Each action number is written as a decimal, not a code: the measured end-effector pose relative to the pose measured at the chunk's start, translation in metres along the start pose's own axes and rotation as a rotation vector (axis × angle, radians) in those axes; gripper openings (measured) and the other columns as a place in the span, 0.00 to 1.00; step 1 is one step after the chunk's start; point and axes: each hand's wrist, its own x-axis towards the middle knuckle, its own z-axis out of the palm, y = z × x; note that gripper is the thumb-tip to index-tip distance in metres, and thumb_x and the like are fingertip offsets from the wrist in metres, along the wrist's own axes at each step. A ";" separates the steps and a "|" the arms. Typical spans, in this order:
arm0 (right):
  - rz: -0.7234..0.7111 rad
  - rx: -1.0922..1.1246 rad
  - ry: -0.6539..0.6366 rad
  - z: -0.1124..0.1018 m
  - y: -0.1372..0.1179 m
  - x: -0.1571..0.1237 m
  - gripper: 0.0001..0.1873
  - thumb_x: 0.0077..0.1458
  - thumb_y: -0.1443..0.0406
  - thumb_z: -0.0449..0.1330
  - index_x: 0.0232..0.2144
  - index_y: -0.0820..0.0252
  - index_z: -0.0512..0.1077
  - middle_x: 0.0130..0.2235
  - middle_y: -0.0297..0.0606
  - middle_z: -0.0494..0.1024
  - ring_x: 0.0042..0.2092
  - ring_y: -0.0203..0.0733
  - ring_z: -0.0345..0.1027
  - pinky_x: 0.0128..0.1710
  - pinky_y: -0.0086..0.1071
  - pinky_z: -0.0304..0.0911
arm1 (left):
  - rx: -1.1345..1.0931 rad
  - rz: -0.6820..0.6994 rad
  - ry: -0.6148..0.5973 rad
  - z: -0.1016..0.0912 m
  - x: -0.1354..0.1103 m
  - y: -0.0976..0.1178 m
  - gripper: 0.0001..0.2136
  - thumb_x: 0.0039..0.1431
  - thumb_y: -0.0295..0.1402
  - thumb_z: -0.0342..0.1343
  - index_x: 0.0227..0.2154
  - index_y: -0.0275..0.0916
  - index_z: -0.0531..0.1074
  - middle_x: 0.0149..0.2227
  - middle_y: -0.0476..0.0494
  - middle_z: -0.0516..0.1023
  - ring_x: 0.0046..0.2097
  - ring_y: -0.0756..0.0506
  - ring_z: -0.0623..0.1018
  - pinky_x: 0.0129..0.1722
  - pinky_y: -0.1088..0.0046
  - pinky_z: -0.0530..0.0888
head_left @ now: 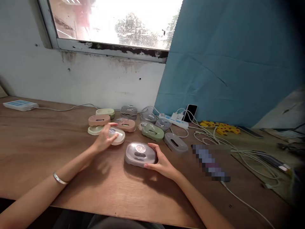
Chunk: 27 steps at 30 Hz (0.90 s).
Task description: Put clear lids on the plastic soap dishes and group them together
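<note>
My right hand (163,163) grips the right end of a grey oval plastic box (130,156), thumb on the near side and fingers at the far side. This box has a clear lid, a round sticker and a dark slot on top. Farther left, my left hand (105,138) has its thumb and fingers around the left part of a cream plastic box (120,136), which also bears a round sticker. Close behind that hand are a pink box (98,120) on a pale green one (93,130) and another pink box (127,125).
A green box (152,131) and a grey box (175,142) lie to the right, with more boxes behind. White cables run from a power strip (176,121) near a leaning phone (190,113). A pixelated device (211,163) lies at right.
</note>
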 end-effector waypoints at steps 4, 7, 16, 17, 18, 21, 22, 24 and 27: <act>-0.003 -0.009 0.009 0.000 0.001 0.001 0.45 0.39 0.56 0.72 0.55 0.54 0.55 0.57 0.45 0.61 0.59 0.53 0.56 0.60 0.48 0.51 | 0.025 -0.179 0.047 -0.031 0.017 -0.037 0.30 0.52 0.47 0.56 0.52 0.34 0.59 0.56 0.29 0.65 0.59 0.32 0.65 0.58 0.51 0.60; -0.026 -0.009 0.011 -0.001 0.003 0.002 0.47 0.37 0.56 0.73 0.56 0.54 0.55 0.57 0.45 0.61 0.59 0.53 0.56 0.60 0.47 0.51 | 0.013 -0.238 -0.104 -0.039 0.017 -0.051 0.33 0.46 0.48 0.63 0.51 0.34 0.63 0.54 0.29 0.69 0.54 0.30 0.71 0.51 0.53 0.69; -0.041 -0.104 -0.076 -0.009 -0.006 0.001 0.56 0.31 0.55 0.75 0.60 0.54 0.54 0.59 0.46 0.61 0.60 0.55 0.54 0.61 0.49 0.49 | -0.006 -0.127 -0.243 -0.033 0.010 -0.051 0.45 0.37 0.43 0.69 0.59 0.37 0.58 0.60 0.35 0.64 0.57 0.31 0.68 0.55 0.57 0.69; -0.032 -0.125 -0.073 -0.009 -0.007 0.000 0.55 0.31 0.55 0.75 0.60 0.54 0.55 0.59 0.45 0.61 0.60 0.55 0.55 0.60 0.49 0.49 | -0.001 -0.121 -0.247 -0.032 0.010 -0.053 0.45 0.37 0.44 0.69 0.59 0.37 0.58 0.60 0.33 0.64 0.58 0.30 0.68 0.56 0.55 0.67; -0.024 -0.139 -0.067 -0.010 -0.008 0.000 0.54 0.31 0.55 0.75 0.59 0.53 0.56 0.58 0.45 0.62 0.60 0.56 0.55 0.60 0.49 0.49 | 0.004 -0.112 -0.253 -0.030 0.011 -0.054 0.45 0.36 0.45 0.69 0.59 0.38 0.58 0.60 0.33 0.63 0.58 0.29 0.67 0.56 0.54 0.66; -0.015 -0.070 -0.034 -0.016 -0.007 0.001 0.49 0.32 0.56 0.75 0.56 0.55 0.60 0.54 0.43 0.66 0.56 0.54 0.60 0.56 0.45 0.55 | 0.020 -0.083 -0.275 -0.024 0.011 -0.054 0.41 0.42 0.49 0.65 0.58 0.39 0.57 0.56 0.32 0.66 0.57 0.29 0.67 0.54 0.51 0.67; -0.017 -0.017 -0.016 -0.019 -0.005 0.001 0.47 0.32 0.56 0.74 0.55 0.55 0.60 0.52 0.43 0.68 0.54 0.52 0.62 0.54 0.44 0.57 | 0.028 -0.070 -0.278 -0.021 0.010 -0.052 0.39 0.45 0.50 0.63 0.58 0.39 0.58 0.54 0.32 0.68 0.55 0.29 0.69 0.52 0.50 0.69; -0.030 0.084 0.033 -0.025 -0.002 0.001 0.45 0.36 0.54 0.72 0.54 0.57 0.60 0.49 0.41 0.69 0.50 0.50 0.65 0.51 0.41 0.60 | 0.041 -0.032 -0.288 -0.014 0.008 -0.048 0.35 0.48 0.51 0.60 0.56 0.39 0.60 0.50 0.34 0.70 0.53 0.30 0.70 0.50 0.51 0.69; -0.056 0.141 0.134 -0.033 0.003 0.003 0.42 0.40 0.49 0.67 0.54 0.56 0.57 0.52 0.43 0.66 0.53 0.50 0.62 0.53 0.40 0.57 | 0.044 0.048 -0.331 -0.003 0.003 -0.039 0.32 0.48 0.49 0.62 0.53 0.40 0.61 0.53 0.36 0.68 0.55 0.34 0.69 0.54 0.55 0.67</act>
